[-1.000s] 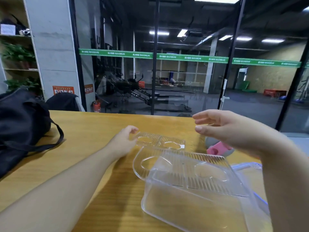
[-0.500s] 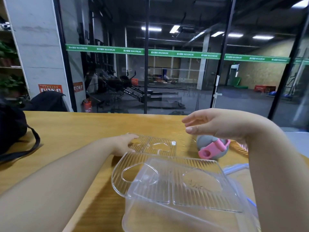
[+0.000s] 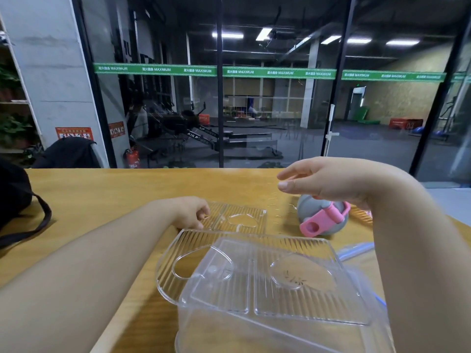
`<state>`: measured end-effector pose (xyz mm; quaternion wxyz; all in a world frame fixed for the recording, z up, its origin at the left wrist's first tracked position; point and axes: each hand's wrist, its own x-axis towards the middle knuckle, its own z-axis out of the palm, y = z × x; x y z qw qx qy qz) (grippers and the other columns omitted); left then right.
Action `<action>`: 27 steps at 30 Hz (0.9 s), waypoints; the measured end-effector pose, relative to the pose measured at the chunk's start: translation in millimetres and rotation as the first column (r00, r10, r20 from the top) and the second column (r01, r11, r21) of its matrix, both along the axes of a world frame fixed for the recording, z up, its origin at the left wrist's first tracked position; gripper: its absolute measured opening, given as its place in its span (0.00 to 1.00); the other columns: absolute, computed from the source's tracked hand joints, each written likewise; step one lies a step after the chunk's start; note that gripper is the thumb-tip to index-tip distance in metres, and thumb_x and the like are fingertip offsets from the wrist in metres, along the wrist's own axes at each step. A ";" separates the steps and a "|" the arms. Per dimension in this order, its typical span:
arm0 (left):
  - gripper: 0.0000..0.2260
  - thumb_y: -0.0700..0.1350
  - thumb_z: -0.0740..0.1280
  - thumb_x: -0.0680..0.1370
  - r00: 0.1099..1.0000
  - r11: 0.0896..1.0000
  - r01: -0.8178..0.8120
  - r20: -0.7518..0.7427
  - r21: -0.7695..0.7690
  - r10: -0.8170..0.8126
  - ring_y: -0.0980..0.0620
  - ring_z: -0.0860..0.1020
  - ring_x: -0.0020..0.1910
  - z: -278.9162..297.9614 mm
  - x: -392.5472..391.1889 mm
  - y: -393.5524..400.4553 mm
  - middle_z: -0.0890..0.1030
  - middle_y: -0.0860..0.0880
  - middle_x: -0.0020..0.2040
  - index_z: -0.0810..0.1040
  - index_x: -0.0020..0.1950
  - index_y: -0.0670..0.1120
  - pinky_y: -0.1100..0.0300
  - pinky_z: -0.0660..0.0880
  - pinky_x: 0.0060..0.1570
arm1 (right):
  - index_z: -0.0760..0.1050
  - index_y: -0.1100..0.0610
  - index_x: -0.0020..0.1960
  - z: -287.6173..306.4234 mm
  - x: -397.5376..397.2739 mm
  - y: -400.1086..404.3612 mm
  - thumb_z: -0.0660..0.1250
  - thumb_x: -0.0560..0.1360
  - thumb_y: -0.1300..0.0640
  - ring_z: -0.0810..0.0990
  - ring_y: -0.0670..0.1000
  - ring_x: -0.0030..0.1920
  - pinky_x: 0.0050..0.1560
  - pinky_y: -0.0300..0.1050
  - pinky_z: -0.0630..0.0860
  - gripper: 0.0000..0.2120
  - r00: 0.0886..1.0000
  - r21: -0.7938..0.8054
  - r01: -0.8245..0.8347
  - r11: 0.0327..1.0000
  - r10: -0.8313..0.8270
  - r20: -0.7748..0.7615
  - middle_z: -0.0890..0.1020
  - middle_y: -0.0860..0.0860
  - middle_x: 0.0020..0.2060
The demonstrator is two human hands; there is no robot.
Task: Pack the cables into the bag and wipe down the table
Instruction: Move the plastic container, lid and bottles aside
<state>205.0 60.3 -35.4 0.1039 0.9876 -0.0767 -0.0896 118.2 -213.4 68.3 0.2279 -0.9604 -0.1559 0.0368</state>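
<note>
1. A wooden tabletop [image 3: 107, 200] fills the lower view, seen from a head-worn camera; behind it a glass wall [image 3: 280, 110] with a green band of lettering looks into a dim gym.
2. The left hand [image 3: 190, 212] reaches forward onto the tabletop; its fingers curl at the near-left edge of a small clear ribbed plastic lid [image 3: 239, 219] lying flat, and appear to pinch that edge, though the clear plastic makes the grip hard to confirm.
3. The right hand [image 3: 326, 179] hovers above the tabletop, palm down, fingers extended leftward and loosely spread; it holds nothing.
4. Below the right hand lies a grey rounded object with a pink strap [image 3: 323, 220], resting on the tabletop just to the right of the small lid.
5. Nearest the camera sits a large clear plastic box [image 3: 254, 327]; a larger ribbed clear lid [image 3: 249, 271] with two oval recesses lies tilted over its top, the far-left corner overhanging the tabletop.
6. The black bag [image 3: 12, 197] sits at the far left edge, well apart from both hands; its strap [image 3: 38, 225] trails across the wood.
7. No cable can be made out in this view; a black chair back [image 3: 68, 152] stands beyond the table's left end.
</note>
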 end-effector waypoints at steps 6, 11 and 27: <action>0.15 0.43 0.69 0.75 0.999 1.000 -0.025 -0.043 0.007 0.025 0.53 0.74 0.54 2.1 4.5 1.1 0.73 0.53 0.51 0.72 0.60 0.47 0.58 0.71 0.59 | 0.72 0.41 0.64 0.5 -1.8 -7.0 0.64 0.72 0.37 0.74 0.48 0.60 0.65 0.51 0.68 0.21 1.000 0.051 0.021 0.998 -0.021 0.001 0.76 0.43 0.61; 0.11 0.41 0.69 0.74 0.990 0.999 -0.039 -0.136 -0.028 0.035 0.52 0.72 0.47 7.0 1.3 9.1 0.73 0.52 0.47 0.72 0.53 0.50 0.59 0.73 0.49 | 0.72 0.42 0.64 -0.7 0.9 -5.2 0.64 0.72 0.37 0.74 0.49 0.62 0.67 0.53 0.67 0.22 1.000 0.052 0.011 0.999 -0.010 -0.011 0.77 0.44 0.61; 0.18 0.61 0.68 0.70 0.969 0.968 0.241 0.077 -0.067 -0.236 0.56 0.62 0.60 -10.3 7.5 -34.8 0.68 0.57 0.58 0.77 0.59 0.61 0.52 0.60 0.65 | 0.71 0.42 0.64 -7.3 7.4 -2.9 0.63 0.73 0.37 0.77 0.47 0.58 0.64 0.53 0.71 0.21 0.998 0.031 -0.001 1.000 0.003 -0.056 0.78 0.43 0.59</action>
